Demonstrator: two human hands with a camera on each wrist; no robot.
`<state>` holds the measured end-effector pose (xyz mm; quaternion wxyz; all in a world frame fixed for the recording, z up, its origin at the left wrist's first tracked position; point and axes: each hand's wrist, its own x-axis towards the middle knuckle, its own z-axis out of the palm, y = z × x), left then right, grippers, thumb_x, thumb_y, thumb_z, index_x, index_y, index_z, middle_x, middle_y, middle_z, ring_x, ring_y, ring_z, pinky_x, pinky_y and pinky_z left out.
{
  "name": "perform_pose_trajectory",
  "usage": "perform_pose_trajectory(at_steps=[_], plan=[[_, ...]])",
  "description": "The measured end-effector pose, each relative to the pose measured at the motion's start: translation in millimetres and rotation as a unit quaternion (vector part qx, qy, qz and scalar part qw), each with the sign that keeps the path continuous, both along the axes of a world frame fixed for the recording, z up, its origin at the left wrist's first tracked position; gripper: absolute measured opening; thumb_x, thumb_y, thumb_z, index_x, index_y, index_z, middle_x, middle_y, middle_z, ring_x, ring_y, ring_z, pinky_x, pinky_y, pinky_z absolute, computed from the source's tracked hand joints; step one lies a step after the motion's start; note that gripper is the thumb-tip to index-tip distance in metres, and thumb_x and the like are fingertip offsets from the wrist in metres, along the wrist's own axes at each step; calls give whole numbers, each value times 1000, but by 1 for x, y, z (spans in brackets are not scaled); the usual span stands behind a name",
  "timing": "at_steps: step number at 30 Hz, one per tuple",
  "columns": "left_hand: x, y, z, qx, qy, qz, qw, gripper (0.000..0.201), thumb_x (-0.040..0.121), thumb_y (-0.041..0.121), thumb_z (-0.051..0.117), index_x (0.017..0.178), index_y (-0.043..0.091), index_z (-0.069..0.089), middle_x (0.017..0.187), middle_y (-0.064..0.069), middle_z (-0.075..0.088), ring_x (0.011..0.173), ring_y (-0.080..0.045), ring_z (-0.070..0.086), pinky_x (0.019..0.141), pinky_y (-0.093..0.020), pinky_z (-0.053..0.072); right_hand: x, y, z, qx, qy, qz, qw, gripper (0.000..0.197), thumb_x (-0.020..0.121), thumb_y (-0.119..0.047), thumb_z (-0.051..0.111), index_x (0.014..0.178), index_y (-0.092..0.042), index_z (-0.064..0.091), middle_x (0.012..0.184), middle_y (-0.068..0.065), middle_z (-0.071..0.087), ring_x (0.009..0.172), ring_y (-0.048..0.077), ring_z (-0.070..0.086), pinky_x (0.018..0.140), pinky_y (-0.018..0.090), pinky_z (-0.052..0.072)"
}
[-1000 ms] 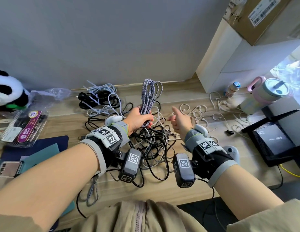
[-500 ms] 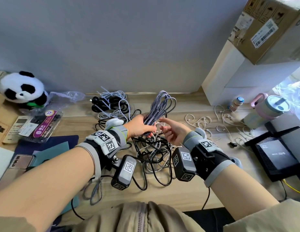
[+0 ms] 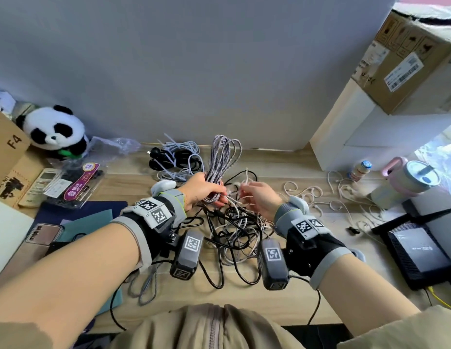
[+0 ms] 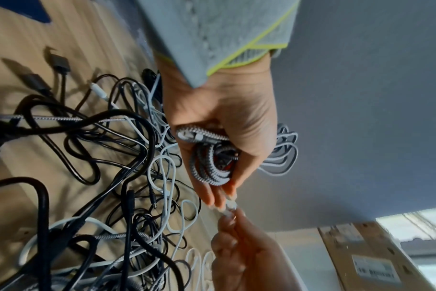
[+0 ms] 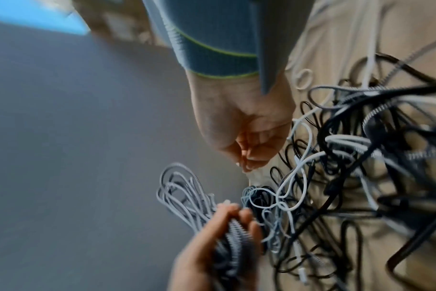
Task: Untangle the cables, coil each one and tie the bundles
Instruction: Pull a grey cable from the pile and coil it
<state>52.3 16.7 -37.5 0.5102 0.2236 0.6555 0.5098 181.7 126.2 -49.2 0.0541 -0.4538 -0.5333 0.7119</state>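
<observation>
At the far left of the counter (image 3: 282, 293) sits a plush panda (image 3: 55, 128), and nearer the middle, against the wall, two bundles already tied (image 3: 178, 159) lie together. The left hand (image 3: 201, 188) has its fingers and thumb wrapped round the waist of a grey braided cable (image 3: 223, 157) gathered into long loops that stand up from the fist toward the wall; in the left wrist view the lower turns bulge out of the palm, so this grip is closed but not tight. The braid looks light, limp and slightly rough, so it should not slide much, yet the loops will likely spring apart if the hold slackens; the middle of the coil, where the strands cross, seems the right place to keep it pinched while a tie goes round. Just right of it, the right hand (image 3: 259, 197) has its fingers curled and pinches a thin pale tie (image 4: 228, 208) at the fingertips, almost touching the left fingertips. It looks stiff enough to thread but easy to drop. Beneath both hands lies the tangle of black and white cables (image 3: 234, 230), soft and snag-prone, best lifted by a plug end. Further right, loose ties (image 3: 317, 195) are scattered near a lidded cup (image 3: 406, 182).
</observation>
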Motion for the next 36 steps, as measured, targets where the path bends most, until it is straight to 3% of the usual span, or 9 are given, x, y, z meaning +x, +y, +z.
perform_pose_trajectory(at_steps=[2,4,8,13,16,20,23,27,36], plan=[[-5,-5,3,-6,-25,-25,999,7,86,-5,59,84,0,55,70,-14,62,53,-19,63,65,-38,60,-4,-5,1,79,-11,46,996,22,102,-12,40,82,-11,50,70,2,52,52,10,47,41,17,35],[-7,-7,5,-14,-36,-51,998,10,88,1,60,83,7,53,64,-7,55,46,-14,53,51,-30,56,-8,-8,-1,134,-22,72,988,21,102,-14,38,85,-10,50,71,2,53,52,11,47,40,17,35],[-7,-10,8,-30,-28,-59,997,36,86,46,60,75,14,47,51,2,38,35,-9,31,35,-15,26,-15,-12,-3,187,-28,106,976,22,103,-17,38,84,-12,48,69,1,55,52,12,49,38,17,37],[-5,-14,17,-68,-97,-122,985,75,70,85,15,63,15,40,43,2,28,29,-8,22,35,-9,18,-24,-15,-4,192,-21,111,975,27,102,-11,36,77,-16,45,66,1,52,42,8,49,33,14,34],[-7,-11,13,-84,-165,-131,974,80,83,77,2,62,12,42,39,1,28,26,-8,21,35,-6,17,-26,-17,-1,180,-6,99,979,28,101,-4,33,80,-14,48,67,4,49,49,13,47,34,14,35],[-16,-13,8,-128,-186,-201,953,53,95,36,10,64,13,46,36,1,30,25,-7,24,38,-3,22,-25,-18,1,190,18,125,974,29,99,1,32,82,-11,53,66,3,49,54,12,44,39,14,36],[-20,-16,8,-153,-169,-199,953,38,95,32,10,73,16,37,36,2,30,24,-7,23,38,-5,20,-25,-17,-2,211,27,146,966,34,97,2,34,73,-14,51,62,2,48,52,12,43,40,14,35],[-20,-18,8,-162,-117,-180,963,43,96,24,11,60,16,32,36,2,30,25,-8,22,37,-9,16,-26,-17,-4,215,30,166,962,30,98,-3,37,73,-12,51,64,0,50,51,8,45,42,14,36],[-24,-8,-5,-115,-27,53,992,37,99,27,14,74,12,36,40,-1,37,27,-11,25,35,-9,19,-22,-9,-3,103,90,45,990,14,94,-8,55,84,-7,64,75,5,64,47,4,56,44,15,46]])
